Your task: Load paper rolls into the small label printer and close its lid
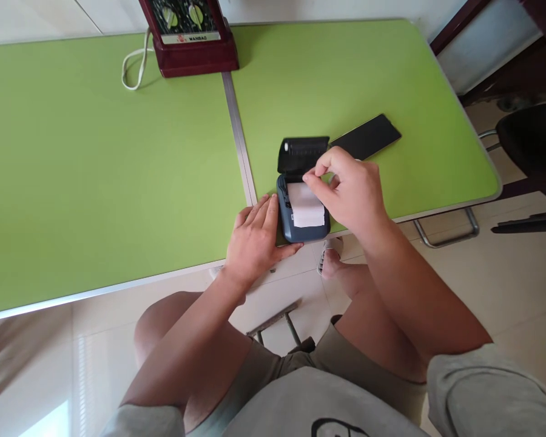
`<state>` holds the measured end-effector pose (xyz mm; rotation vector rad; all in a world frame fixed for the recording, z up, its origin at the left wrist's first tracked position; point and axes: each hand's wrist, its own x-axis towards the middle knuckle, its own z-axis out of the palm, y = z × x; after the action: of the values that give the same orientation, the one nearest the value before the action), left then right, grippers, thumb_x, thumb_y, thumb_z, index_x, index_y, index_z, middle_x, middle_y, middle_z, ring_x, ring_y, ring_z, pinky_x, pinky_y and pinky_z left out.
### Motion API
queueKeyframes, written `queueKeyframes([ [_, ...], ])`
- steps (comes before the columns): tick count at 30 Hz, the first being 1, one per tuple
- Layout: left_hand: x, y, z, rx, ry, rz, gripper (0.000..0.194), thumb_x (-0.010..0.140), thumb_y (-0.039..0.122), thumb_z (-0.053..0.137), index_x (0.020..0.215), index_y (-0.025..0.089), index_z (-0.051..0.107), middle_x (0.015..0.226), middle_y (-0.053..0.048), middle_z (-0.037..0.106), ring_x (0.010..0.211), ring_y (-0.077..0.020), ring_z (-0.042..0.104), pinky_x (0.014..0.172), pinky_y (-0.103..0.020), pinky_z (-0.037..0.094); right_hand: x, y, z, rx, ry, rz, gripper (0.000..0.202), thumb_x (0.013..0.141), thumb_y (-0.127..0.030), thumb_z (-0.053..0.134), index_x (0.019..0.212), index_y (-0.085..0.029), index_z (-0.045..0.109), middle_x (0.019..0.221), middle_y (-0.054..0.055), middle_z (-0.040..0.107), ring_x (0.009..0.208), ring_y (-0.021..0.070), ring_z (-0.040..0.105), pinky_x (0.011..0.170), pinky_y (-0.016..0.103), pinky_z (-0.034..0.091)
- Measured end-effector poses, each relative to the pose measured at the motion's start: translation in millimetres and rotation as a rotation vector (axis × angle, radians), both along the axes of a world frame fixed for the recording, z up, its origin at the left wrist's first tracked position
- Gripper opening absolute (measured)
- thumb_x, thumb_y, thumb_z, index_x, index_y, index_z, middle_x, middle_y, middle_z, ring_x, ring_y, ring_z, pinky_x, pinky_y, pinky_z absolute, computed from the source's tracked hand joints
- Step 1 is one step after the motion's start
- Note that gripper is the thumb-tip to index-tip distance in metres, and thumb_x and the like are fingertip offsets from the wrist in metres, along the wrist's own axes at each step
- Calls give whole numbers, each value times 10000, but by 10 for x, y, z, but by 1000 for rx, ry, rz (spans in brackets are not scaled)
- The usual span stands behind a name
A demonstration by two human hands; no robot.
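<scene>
A small dark-blue portable printer (286, 228) sits at the near edge of the table with its black lid (303, 152) raised. White paper (308, 209) lies in its compartment and hangs over the front. Along the printer's left side rest the outstretched fingers of my left hand (255, 240), its thumb spread along the front edge. Above the right part of the compartment, my right hand (348, 185) is closed in a pinch of thumb and forefinger. What that pinch holds, if anything, is too small to tell. The right hand hides part of the printer.
A black phone (368, 136) lies behind my right hand. At the back of the green table (118, 170) stands a dark-red appliance (195, 57) with knobs and a white cord (139, 67). A metal strip (237, 130) crosses the tabletop. A black chair (534, 139) is at the right.
</scene>
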<state>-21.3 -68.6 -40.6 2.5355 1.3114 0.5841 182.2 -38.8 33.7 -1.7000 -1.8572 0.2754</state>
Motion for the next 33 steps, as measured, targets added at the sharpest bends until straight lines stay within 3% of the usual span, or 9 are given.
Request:
queueKeyframes([
  [7,10,-13,2,-172,-172,11,1014,876,747,675,1578,60,424,1563,-302,554,1500,-416,518,1236,-571,386,57,125,-28,-177,-400,136,143,812,-166,735,889,-281,768,678,25,701,621,205,578,653,348,357],
  [9,-35,26,44,-317,-522,49,1021,868,834,595,1586,131,418,1576,-265,555,1498,-417,518,1234,-598,384,60,157,-5,-244,-467,171,230,812,-176,741,1004,-297,779,725,25,738,647,216,615,655,344,381],
  [12,-143,125,165,-650,-1301,122,876,900,913,368,1477,274,527,1576,-141,582,1496,-368,529,1167,-531,486,49,181,76,-364,-510,212,312,873,-227,681,1164,-307,757,897,28,809,737,237,686,674,342,431],
  [15,-219,214,267,-939,-1665,119,729,893,863,474,1291,280,653,1506,-88,642,1494,-306,535,1117,-397,537,73,144,207,-401,-390,224,355,855,-243,670,1194,-299,755,1059,25,828,860,252,721,717,351,475],
  [20,-209,262,269,-1068,-1789,127,554,837,730,687,1109,249,701,1108,-61,752,1105,-226,733,876,-306,615,382,21,352,-291,356,185,327,704,-302,747,1030,-275,733,1039,32,777,686,167,592,561,321,382],
  [24,-191,298,281,-1135,-1891,102,352,778,495,836,817,229,608,737,37,577,641,-98,570,640,-237,564,839,68,90,-123,956,4,384,652,-593,661,904,-311,591,980,12,668,548,113,344,506,336,241],
  [26,-180,328,308,-1143,-1910,97,431,728,378,885,711,222,484,671,68,459,581,-78,455,565,-212,502,1042,136,-147,-114,973,-125,459,667,-702,600,919,-322,547,997,31,655,613,151,423,525,351,298],
  [29,-154,359,345,-1109,-1851,111,591,740,221,851,626,217,271,601,91,251,521,-72,262,470,-196,369,1200,202,-463,-13,932,-348,400,664,-578,708,861,-302,495,812,-1,584,628,149,481,545,328,374],
  [33,-122,356,355,-1172,-1672,98,645,811,87,700,612,214,100,569,87,-39,495,-92,-53,398,-282,25,1220,147,-599,11,635,-407,306,719,-476,755,758,-276,527,661,-28,540,574,154,514,539,331,424],
])
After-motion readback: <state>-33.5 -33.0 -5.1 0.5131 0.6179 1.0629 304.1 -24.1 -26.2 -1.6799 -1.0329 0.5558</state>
